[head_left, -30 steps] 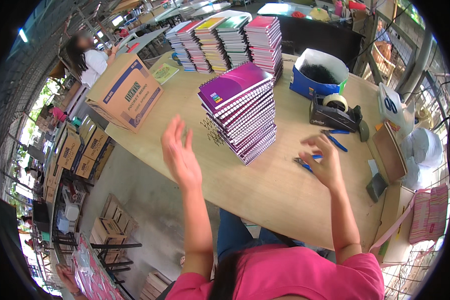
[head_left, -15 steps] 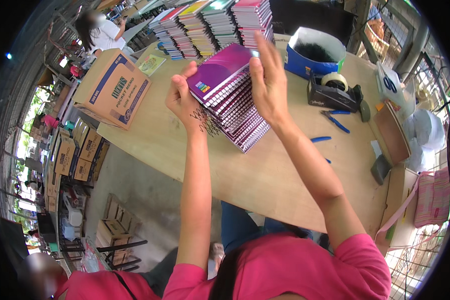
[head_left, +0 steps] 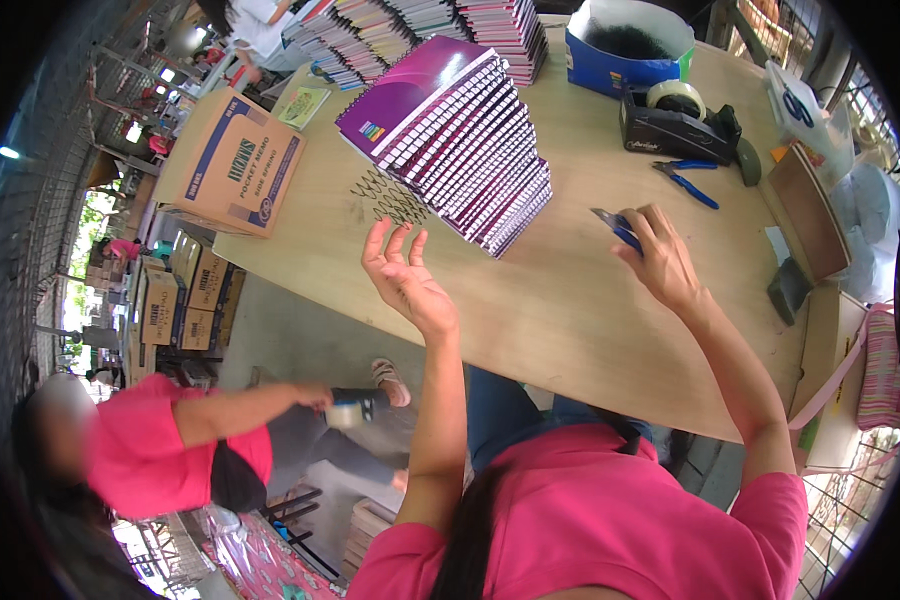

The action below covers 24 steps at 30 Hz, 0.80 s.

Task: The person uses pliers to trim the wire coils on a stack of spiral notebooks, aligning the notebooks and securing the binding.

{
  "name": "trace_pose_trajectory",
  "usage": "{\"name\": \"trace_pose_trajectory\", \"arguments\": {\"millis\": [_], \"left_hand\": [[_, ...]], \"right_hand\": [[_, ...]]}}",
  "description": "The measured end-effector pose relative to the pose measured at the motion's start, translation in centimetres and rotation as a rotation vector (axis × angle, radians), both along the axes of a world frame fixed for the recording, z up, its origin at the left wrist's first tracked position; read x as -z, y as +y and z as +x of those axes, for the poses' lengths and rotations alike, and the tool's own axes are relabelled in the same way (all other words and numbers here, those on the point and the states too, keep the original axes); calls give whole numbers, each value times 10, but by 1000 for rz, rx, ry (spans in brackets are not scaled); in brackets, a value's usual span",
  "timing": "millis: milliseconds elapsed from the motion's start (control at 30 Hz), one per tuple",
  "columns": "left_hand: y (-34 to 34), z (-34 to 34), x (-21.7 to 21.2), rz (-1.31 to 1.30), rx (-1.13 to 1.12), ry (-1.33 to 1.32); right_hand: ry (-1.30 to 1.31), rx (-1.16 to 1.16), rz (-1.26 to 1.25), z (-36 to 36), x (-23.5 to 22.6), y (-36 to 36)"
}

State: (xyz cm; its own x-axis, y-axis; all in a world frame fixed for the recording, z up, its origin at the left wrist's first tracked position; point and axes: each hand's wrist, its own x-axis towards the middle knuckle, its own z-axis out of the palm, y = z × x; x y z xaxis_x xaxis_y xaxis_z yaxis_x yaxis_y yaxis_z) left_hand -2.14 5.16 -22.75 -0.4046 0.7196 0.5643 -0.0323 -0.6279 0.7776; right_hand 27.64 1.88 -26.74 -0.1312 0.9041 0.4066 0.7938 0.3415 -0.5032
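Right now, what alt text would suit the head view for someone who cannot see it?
A person in pink sits at a wooden table, left hand raised open near a slanted stack of purple spiral notebooks, right hand holding a blue-handled tool. A tape dispenser sits beyond.

Counter [head_left: 570, 300]: pale wood sheet, matt, smooth w/ faint grain. Notebook stack [head_left: 460, 140]: glossy purple card covers, white paper edges, wire spiral binding. Loose spiral coils [head_left: 385, 197]: thin dark metal wire. Pliers [head_left: 618, 228] in right hand [head_left: 660, 262]: blue plastic grips, metal jaws. Second pliers [head_left: 685, 180]: same finish. Tape dispenser [head_left: 675, 125]: black matt plastic; tape roll glossy. Carton [head_left: 232, 168]: brown corrugated cardboard, matt. Blue bin [head_left: 620, 50]: smooth plastic.
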Motion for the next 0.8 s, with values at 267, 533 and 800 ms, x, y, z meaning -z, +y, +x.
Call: {"name": "trace_pose_trajectory", "arguments": {"millis": [267,533,800], "left_hand": [[0,3,-40,-107,87,89],[-7,12,-50,-146,-10,116],[-6,11,-51,-134,-12,109]], "right_hand": [[7,-13,246,-100,-97,17],[-90,48,349,-116,-106,21],[-125,61,324,-118,-111,22]]}}
